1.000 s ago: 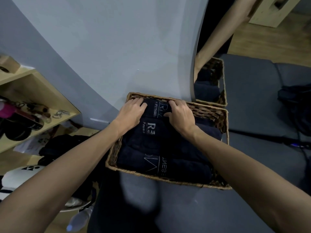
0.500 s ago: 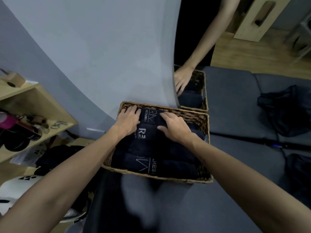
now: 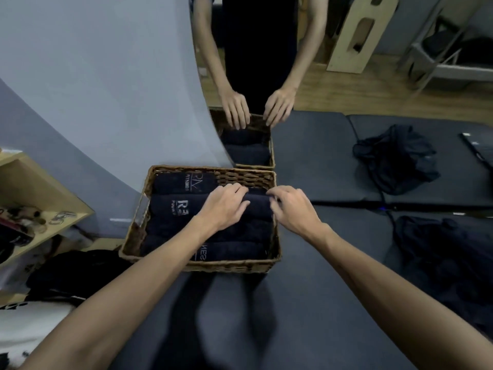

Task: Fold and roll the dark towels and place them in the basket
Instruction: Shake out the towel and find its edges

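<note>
Step in hand: placing and seating. The rolled dark towels (image 3: 184, 209) lie side by side in the wicker basket (image 3: 202, 267), at the centre of the frame, and both hands are at its upper right corner, tucking in a roll there.
Left hand (image 3: 222, 206): fingers bent over the top of the second roll from the far wall, pressing and lightly gripping its cloth.
Right hand (image 3: 292, 209): close beside the left, not touching it, fingertips curled onto the same roll's right end, just inside the basket's right wall.
Towels: several rolls, some with pale lettering; the far row looks only half filled, with bare wicker showing to its right.
Next move, as a judgement: the roll needs pushing down and squaring against its neighbours, then the hands must let go and turn to the loose dark cloth (image 3: 394, 158) at the right of the frame, which is likely still to be folded.
Surface: the basket stands on a dark padded mat (image 3: 320, 145), with seams between its sections.
Room: a mirror (image 3: 266, 36) rises just behind the basket at upper centre, showing the same hands and basket; grey wall at upper left; a pale wooden shelf (image 3: 40, 217) with small clutter at the left edge; wooden floor and a plywood piece at upper right.
</note>
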